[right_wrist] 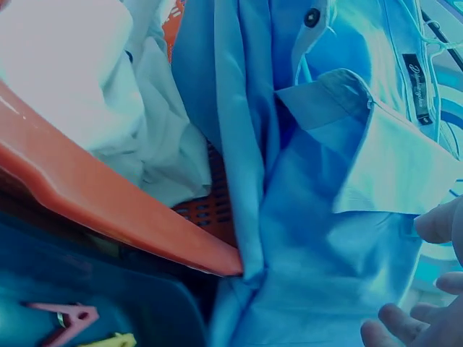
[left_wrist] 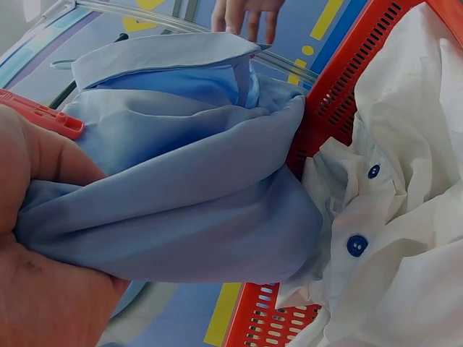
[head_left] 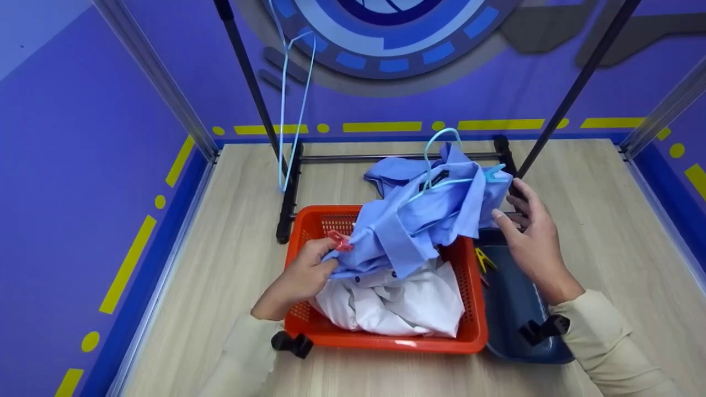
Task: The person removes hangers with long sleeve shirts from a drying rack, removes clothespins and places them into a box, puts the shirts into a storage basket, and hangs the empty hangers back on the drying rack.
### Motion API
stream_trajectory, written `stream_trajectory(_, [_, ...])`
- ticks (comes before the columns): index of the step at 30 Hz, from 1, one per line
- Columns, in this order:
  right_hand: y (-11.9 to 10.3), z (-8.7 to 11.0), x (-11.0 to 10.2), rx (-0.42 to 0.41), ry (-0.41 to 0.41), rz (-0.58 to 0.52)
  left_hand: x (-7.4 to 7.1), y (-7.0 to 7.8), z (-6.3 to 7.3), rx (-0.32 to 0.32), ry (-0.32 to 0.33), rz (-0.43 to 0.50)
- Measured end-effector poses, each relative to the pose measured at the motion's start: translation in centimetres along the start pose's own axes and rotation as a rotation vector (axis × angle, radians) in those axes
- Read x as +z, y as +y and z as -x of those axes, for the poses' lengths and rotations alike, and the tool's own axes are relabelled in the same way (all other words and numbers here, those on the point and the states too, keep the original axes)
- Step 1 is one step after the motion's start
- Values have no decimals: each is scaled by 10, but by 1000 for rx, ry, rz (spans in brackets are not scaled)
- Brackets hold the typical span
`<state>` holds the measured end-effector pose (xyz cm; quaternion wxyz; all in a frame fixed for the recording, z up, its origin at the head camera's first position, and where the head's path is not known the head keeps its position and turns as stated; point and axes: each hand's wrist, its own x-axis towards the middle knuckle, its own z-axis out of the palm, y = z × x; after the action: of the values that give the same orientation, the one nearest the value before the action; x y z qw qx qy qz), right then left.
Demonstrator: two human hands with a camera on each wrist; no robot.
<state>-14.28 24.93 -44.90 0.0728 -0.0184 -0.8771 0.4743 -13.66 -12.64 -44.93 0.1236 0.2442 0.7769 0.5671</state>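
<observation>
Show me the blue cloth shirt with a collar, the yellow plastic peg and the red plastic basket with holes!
Blue cloth shirt (left_wrist: pixel 192 188), left wrist view: a middle fold.
Yellow plastic peg (head_left: pixel 482 257), head view: its middle.
Red plastic basket (head_left: pixel 364 341), head view: its near rim.

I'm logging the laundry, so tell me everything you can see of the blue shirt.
The shirt is plain blue, smooth and crumpled, with a pointed collar, black label and dark button. A pale hanger sits in its neck; what looks like a blue peg is near its right end. It slants partly above the basket and white garment. The left grip pinches its near-left end, beside a red peg; the right grip is at the other end, contact unclear.
</observation>
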Motion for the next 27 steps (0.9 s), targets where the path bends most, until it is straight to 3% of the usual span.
stream_trajectory(15, [-13, -17, -5, -142, 52, 99, 0, 2, 0, 14, -9, -8])
stream_trajectory(27, [-21, -24, -10, -245, 58, 114, 2, 5, -2, 48, -8, -9])
